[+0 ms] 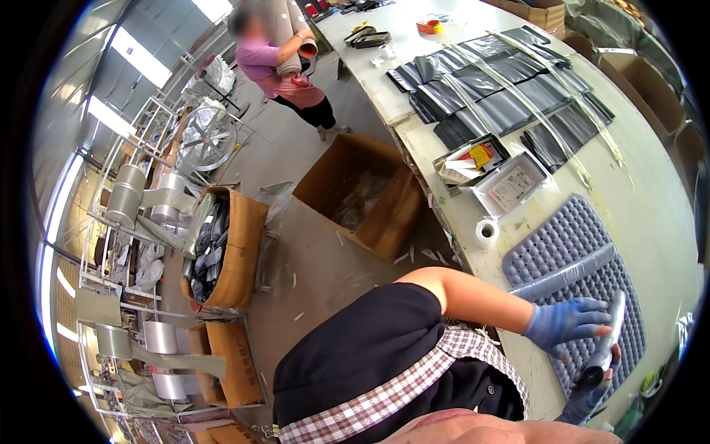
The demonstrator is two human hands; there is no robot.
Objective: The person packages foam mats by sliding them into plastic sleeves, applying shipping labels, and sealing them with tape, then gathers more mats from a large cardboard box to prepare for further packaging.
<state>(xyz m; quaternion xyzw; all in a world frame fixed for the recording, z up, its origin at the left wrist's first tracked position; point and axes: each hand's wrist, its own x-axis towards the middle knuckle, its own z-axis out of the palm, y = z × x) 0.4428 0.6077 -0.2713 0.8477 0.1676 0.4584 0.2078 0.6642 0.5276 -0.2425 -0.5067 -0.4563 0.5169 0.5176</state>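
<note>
- In the head view, the dimpled grey pad [588, 285] lay at the bench's [636, 177] near end, slanting away from its left edge, with a smooth grey band [566, 272] across it.
- The left hand [569, 324], in a blue glove with bare fingertips, was unclenched, fingers stretched out and tips against a silvery elongated piece [616, 320] above the pad.
- The right hand [588, 399], gloved likewise, seemed to grasp that piece's lower end, beside a dark round part [590, 376]; its palm was hidden.
- Handling it well, I judged, called for a firm right-hand hold and light, flat left fingertips, so that the piece stayed steady without creasing or digging into the dimples.
- Keeping the pad flat and square to the band would likely have helped too.
- Toward the left edge stood a white roll [487, 233] and a clear tray [510, 185], both beyond the pad and best left clear of the elbow.
</note>
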